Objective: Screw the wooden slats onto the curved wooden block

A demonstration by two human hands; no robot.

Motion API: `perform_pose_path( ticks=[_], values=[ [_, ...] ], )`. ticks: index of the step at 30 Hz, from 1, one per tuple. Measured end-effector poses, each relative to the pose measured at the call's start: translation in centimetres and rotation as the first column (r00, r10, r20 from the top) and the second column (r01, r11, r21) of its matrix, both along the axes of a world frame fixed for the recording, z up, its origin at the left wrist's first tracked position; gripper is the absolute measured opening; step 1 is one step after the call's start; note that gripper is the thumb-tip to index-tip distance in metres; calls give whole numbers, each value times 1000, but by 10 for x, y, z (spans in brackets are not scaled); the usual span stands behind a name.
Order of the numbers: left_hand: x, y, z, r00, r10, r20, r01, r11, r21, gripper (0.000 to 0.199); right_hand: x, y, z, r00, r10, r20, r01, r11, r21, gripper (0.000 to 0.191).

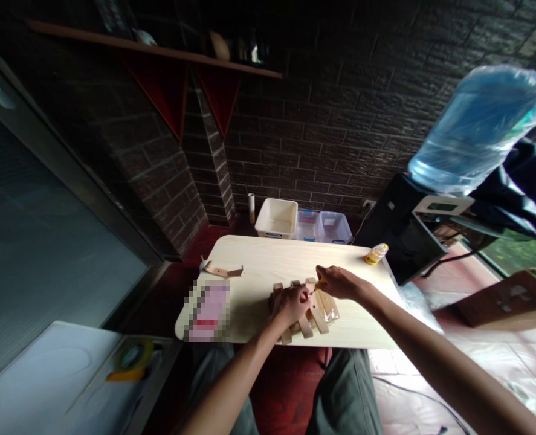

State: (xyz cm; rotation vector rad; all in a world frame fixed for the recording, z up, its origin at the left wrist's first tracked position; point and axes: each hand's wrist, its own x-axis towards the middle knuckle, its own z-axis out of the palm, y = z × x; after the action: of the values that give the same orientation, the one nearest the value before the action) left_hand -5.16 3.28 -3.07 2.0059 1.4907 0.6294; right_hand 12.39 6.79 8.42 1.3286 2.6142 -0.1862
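Taking the slatted light-brown wooden piece (320,320) as the clock's centre, a pink rectangular item (209,309), blurred by pixelation, lies at nine o'clock on the pale wood-topped table (254,257). A bent light-brown wooden strip (222,271) lies at ten o'clock, by the table's left edge.

The left hand (291,305) rests over the slatted piece, which lies beneath its fingers, near the table's front edge. Its thumb and index finger draw together at the tip of a small yellow-handled tool (322,281); whether they pinch anything is too small to tell. Beyond the table, near twelve o'clock, stand a cream plastic bin (277,217) and two clear plastic boxes (335,228).

The right hand (339,283), at two o'clock from the left, has its fingers closed around the tool's handle, above the far side of the slatted piece. The slats' near ends project toward five o'clock, clear of both hands' fingers. A clear bottle with yellow parts (376,254) lies between one and two o'clock, near the table's right edge.
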Motion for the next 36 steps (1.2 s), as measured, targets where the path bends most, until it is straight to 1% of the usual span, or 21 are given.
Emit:
perform_pose_path(
  ticks=[2, 4, 8, 10, 13, 16, 22, 28, 31, 36],
  values=[
    [-2, -6, -4, 1000, -17, 25, 17, 1000, 16, 24, 2, 0, 0, 1000, 6, 2, -6, 1000, -4, 24],
    [-3, -12, -11, 1000, -4, 25, 3, 999, 51, 20, 2, 0, 2, 1000, 18, 6, -18, 1000, -5, 25],
    [-7, -17, -21, 999, -51, 14, 47, 972, 229, 13, 2, -3, 10, 998, 58, -10, -58, 998, -24, 28],
    [-9, -16, -22, 998, -57, 20, 49, 964, 262, 11, 1, -4, 12, 997, 70, -30, -71, 997, -30, 28],
    [-12, -13, -19, 997, -57, 56, 40, 962, 270, 10, 2, -5, 12, 994, 95, -57, -96, 995, -11, 20],
    [-14, -13, -16, 993, -62, 102, 33, 964, 266, 14, 3, -6, 8, 994, 95, -59, -94, 995, 18, 14],
    [-16, -15, -10, 994, -42, 102, 20, 977, 211, 16, 4, -5, 2, 998, 60, -32, -59, 998, 17, 17],
    [-16, -14, -7, 992, -36, 117, 12, 979, 204, 16, 6, -5, -4, 998, 56, -17, -56, 998, 39, 18],
    [-16, -14, -6, 993, -36, 111, 13, 980, 201, 16, 5, -9, -2, 998, 59, -6, -58, 997, 54, 19],
    [-17, -15, -6, 994, -42, 104, 20, 977, 212, 15, -2, -14, 7, 998, 63, -30, -63, 998, 15, 19]
  ],
)
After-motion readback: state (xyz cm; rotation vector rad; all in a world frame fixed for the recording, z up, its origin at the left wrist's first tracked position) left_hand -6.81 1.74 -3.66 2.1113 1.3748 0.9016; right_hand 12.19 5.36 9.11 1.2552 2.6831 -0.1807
